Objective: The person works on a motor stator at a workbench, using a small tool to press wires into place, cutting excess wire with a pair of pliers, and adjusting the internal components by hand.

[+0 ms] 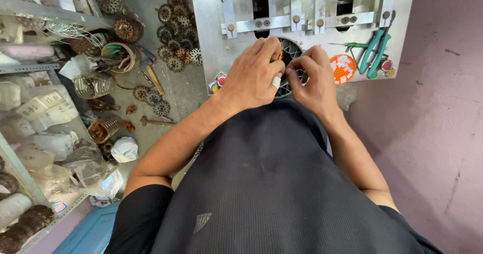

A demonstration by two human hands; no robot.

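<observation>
Setting: metal tabletop (211, 42) of a machine, seen from above; the person's dark shirt fills the near part of the view.
Work piece: round slotted stator core (291, 50), dark, set in a circular opening at the tabletop's near edge, mostly hidden under both hands.
Left hand (251, 75): lies over the left of the core, fingers curled down onto its rim; white tape on one finger. Grip looks closed on something small and coppery at the rim, though what exactly cannot be told.
Right hand (314, 78): touches the core's right side, fingertips pinched together at the slots; what they pinch is hidden.
Handling, by judgement: core is stiff, heavy steel; any fine wire is easily nicked, so best held by the outer rim.
Nearby: orange dish of white bits (342, 67) just right; green-handled pliers (375, 52) beyond; more cores on the floor (176, 27) far left.
</observation>
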